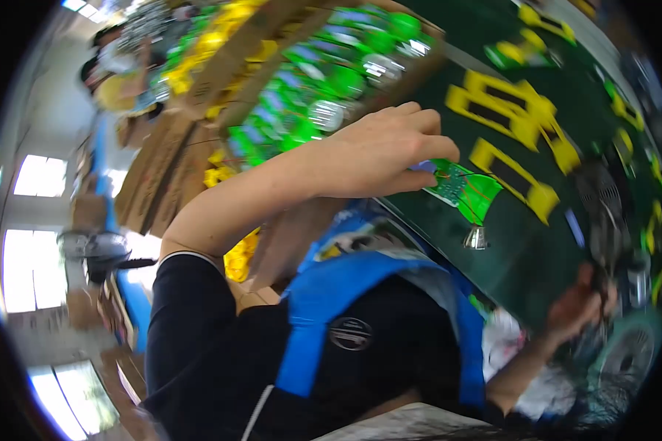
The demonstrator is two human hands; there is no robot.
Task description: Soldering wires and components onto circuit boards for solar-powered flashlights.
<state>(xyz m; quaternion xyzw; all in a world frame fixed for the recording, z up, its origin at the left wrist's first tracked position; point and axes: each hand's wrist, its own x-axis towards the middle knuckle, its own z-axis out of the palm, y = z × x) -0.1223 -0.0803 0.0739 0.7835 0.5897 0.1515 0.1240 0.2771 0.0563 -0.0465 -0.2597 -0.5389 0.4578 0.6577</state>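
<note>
Stretched over the dark green table (507,257), my left hand (390,151) pinches a green plastic housing (484,192) at one end. The housing carries a small circuit board (449,185) with thin red and dark wires. A silver cone-shaped reflector (476,237) hangs at its lower edge. Toward the table's right side, my right hand (582,303) is blurred, with its fingers curled round something dark that I cannot make out. Yellow plastic frames (515,173) lie on the table beyond the housing.
A cardboard carton (426,62) packed with green housings and silver reflectors stands at the left of the table. More cartons (158,173) and yellow parts (241,257) are further left. A round fan (629,353) is at the lower right. Other people (121,84) sit at the far left.
</note>
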